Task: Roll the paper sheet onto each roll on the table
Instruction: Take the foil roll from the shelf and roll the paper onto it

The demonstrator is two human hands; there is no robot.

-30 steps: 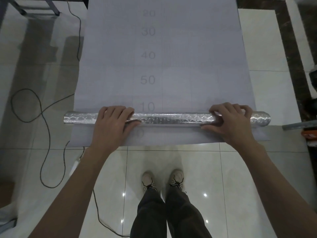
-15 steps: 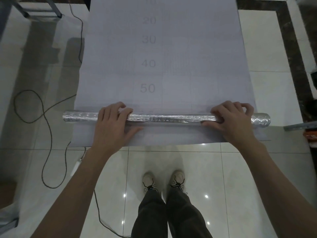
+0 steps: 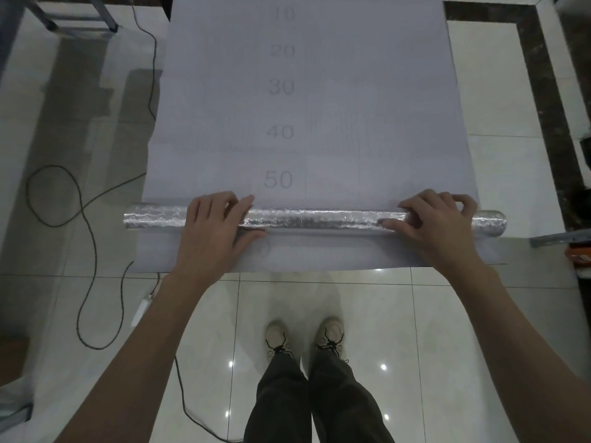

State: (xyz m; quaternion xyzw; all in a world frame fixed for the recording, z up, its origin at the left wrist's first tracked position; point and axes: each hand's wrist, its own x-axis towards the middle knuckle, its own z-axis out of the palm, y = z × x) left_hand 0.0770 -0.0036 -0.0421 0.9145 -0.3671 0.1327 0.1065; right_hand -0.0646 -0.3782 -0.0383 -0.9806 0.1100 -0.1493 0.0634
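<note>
Gripping the foil roll (image 3: 319, 217) with our left hand (image 3: 217, 228) and right hand (image 3: 435, 225), fingers curled over it, we've got the paper sheet (image 3: 303, 107) lying flat under and beyond the roll. Turn unevenly and we risk winding it skewed.

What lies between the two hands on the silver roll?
Head view: only the bare roll on the paper sheet; nothing else between left hand and right hand.

The paper sheet (image 3: 319, 107) is pale grey with faint grey numbers; the roll (image 3: 319, 217) is crinkled silver foil.
</note>
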